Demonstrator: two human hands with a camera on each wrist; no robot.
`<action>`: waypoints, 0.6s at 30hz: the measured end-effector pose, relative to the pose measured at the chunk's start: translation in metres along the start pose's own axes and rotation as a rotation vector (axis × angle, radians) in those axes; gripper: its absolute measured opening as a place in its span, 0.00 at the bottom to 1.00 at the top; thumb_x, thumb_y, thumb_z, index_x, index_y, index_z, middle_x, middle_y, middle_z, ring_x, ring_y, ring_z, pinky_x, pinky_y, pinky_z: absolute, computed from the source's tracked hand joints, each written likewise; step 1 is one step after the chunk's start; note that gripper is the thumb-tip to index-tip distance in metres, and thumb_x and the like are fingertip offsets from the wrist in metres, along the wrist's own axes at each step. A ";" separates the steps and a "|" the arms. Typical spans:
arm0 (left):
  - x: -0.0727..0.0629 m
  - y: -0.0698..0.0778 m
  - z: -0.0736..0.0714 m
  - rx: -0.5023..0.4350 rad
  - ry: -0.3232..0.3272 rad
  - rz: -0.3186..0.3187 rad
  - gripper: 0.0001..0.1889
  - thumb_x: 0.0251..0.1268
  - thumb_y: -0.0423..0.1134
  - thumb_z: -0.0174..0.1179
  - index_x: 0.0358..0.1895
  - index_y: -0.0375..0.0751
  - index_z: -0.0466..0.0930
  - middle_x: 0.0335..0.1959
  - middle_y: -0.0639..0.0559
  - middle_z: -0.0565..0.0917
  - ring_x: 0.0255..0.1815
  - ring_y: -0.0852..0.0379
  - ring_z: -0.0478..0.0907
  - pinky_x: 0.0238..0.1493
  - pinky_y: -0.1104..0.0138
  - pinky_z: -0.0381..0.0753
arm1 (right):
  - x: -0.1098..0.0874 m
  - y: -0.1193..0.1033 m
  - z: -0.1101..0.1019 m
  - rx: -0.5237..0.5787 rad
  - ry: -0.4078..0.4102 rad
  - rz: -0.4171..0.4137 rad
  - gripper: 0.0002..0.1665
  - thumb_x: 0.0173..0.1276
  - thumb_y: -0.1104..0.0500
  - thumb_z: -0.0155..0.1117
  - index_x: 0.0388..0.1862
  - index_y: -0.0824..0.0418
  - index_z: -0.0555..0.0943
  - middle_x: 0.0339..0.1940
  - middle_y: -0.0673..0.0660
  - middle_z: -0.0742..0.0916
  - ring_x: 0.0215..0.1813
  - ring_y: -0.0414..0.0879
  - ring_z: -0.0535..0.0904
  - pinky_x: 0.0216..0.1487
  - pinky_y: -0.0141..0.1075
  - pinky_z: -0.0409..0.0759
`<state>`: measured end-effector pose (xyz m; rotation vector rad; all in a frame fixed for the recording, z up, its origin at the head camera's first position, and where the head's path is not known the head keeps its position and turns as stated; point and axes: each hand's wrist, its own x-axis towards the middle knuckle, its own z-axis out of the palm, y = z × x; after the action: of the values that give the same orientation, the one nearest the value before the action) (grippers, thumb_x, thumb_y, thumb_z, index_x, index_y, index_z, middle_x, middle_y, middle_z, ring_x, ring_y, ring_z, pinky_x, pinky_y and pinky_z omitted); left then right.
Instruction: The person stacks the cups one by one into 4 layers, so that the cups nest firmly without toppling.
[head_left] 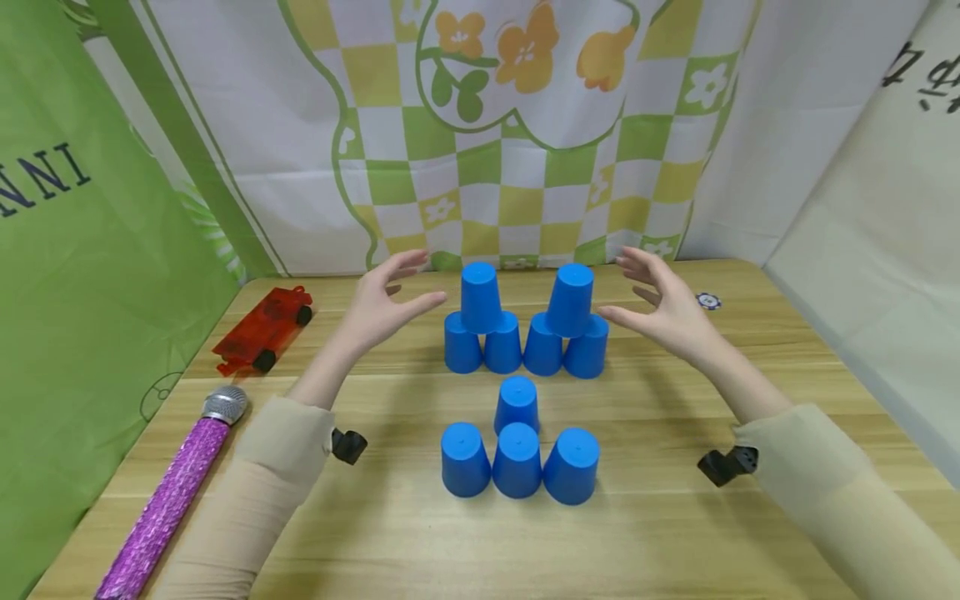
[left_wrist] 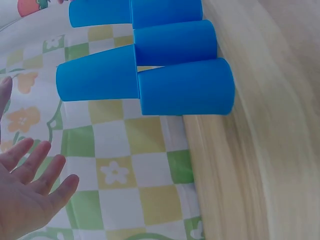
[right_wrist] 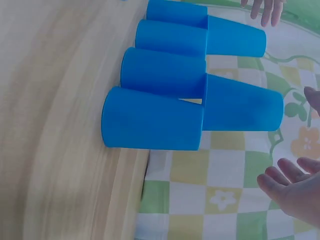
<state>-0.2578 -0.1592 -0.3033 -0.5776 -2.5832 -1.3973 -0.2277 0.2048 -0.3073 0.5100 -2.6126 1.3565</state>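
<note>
Several upside-down blue cups (head_left: 462, 346) stand in a row at the back of the table. Two more blue cups rest on top of that row: a left upper cup (head_left: 480, 298) and a right upper cup (head_left: 570, 300), each bridging a pair below. My left hand (head_left: 390, 296) hovers left of the left upper cup, fingers spread and holding nothing. To the right of the right upper cup, my right hand (head_left: 660, 304) is raised with relaxed fingers, apart from the cups. Both wrist views show a gap between hand and cups.
Nearer me, three inverted blue cups (head_left: 465, 462) stand side by side, with another blue cup (head_left: 517, 404) behind the middle one. At left lie a red toy car (head_left: 262, 329) and a microphone (head_left: 172, 492) with a purple handle. A poker chip (head_left: 708, 301) lies at right, before the patterned curtain (head_left: 525, 167).
</note>
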 end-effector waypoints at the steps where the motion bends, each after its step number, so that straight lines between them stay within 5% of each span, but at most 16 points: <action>1: -0.004 -0.001 -0.002 0.003 -0.007 0.002 0.33 0.57 0.48 0.66 0.66 0.48 0.66 0.65 0.49 0.72 0.66 0.49 0.68 0.66 0.48 0.66 | -0.004 -0.001 0.000 -0.002 -0.004 -0.005 0.47 0.60 0.58 0.68 0.73 0.61 0.54 0.69 0.66 0.67 0.70 0.62 0.61 0.68 0.58 0.63; 14: -0.053 -0.012 -0.014 0.045 -0.088 -0.056 0.35 0.58 0.52 0.64 0.68 0.51 0.64 0.67 0.50 0.70 0.68 0.49 0.65 0.69 0.48 0.63 | -0.047 0.005 0.013 -0.014 -0.136 -0.069 0.41 0.61 0.62 0.66 0.70 0.67 0.58 0.66 0.68 0.71 0.66 0.63 0.67 0.64 0.58 0.67; 18: -0.065 -0.018 -0.008 0.058 -0.111 -0.051 0.34 0.58 0.51 0.64 0.68 0.49 0.64 0.67 0.49 0.70 0.69 0.48 0.65 0.69 0.47 0.62 | -0.058 0.006 0.018 -0.028 -0.181 -0.073 0.36 0.63 0.61 0.65 0.67 0.66 0.63 0.63 0.67 0.74 0.64 0.62 0.70 0.64 0.48 0.72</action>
<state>-0.2056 -0.1918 -0.3327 -0.6011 -2.7339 -1.3357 -0.1756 0.2065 -0.3389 0.7492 -2.7194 1.3056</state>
